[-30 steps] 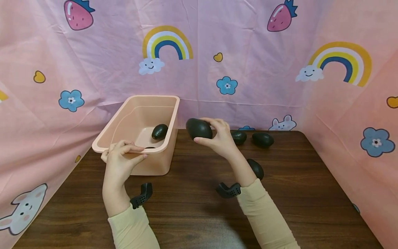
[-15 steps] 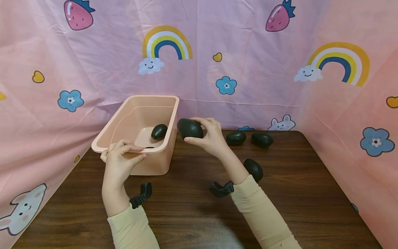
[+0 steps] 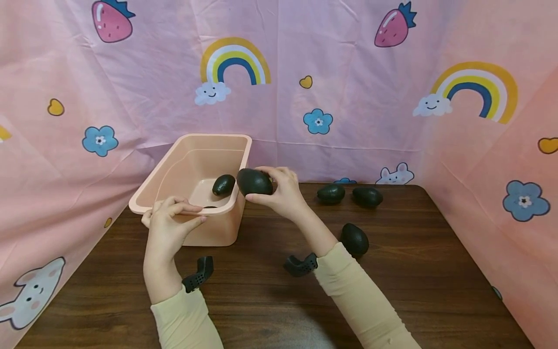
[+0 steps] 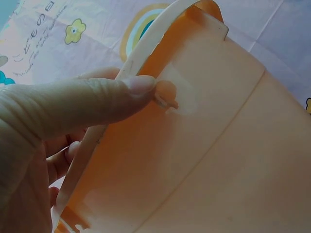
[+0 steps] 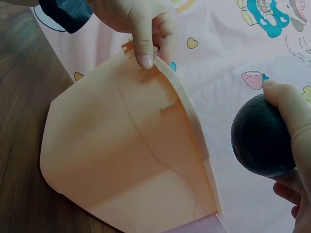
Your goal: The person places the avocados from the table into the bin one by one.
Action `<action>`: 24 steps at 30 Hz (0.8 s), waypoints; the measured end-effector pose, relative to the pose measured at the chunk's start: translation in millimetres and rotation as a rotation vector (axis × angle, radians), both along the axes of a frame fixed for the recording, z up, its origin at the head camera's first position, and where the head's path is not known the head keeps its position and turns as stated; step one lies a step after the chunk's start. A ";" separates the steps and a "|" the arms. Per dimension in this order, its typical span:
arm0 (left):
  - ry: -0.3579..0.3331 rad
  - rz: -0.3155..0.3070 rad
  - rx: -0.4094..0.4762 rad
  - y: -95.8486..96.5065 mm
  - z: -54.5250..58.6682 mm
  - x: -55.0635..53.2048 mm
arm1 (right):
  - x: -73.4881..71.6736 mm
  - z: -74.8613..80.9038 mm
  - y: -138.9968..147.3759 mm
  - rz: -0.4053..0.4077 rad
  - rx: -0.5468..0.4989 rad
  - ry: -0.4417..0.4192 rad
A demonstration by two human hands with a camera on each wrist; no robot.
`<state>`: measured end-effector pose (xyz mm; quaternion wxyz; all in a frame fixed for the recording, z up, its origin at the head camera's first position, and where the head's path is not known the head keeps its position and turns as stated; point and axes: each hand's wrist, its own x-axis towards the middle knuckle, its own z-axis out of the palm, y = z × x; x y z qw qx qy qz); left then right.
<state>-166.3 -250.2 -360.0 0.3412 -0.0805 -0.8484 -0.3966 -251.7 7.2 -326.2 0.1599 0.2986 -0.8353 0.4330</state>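
My right hand (image 3: pixel 283 194) grips a dark green avocado (image 3: pixel 254 182) between thumb and fingers. The fruit is raised at the right rim of a peach plastic bin (image 3: pixel 241 213) and overlaps that rim in the head view. The right wrist view shows the same avocado (image 5: pixel 262 136) held up beside the bin wall. With thumb outside and fingers over the top, my left hand (image 3: pixel 167 225) pinches the bin's near rim; the left wrist view has the thumb (image 4: pixel 141 85) against the outer wall. Inside the bin lies another avocado (image 3: pixel 224 185); a dark sliver shows behind the near rim.
Two avocados, one (image 3: pixel 331 193) beside the other (image 3: pixel 367 197), lie near the back edge of the brown wooden table (image 3: pixel 270 291). A third (image 3: pixel 354 239) sits closer, by my right sleeve. A pink patterned cloth (image 3: pixel 348 97) hangs behind and at both sides.
My right hand has carried its avocado leftward, from right of the bin to its right rim. The avocados behind that arm now show more fully. My left hand stays on the rim.
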 end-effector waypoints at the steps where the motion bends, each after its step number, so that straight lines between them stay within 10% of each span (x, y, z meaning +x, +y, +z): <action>1: 0.000 -0.002 0.001 0.3 -0.1 -0.1 | -0.1 -0.1 -1.1 0.000 0.002 0.000; 24: 0.007 -0.004 -0.016 0.6 0.4 0.9 | -10.3 0.1 -39.5 -0.013 0.105 -0.016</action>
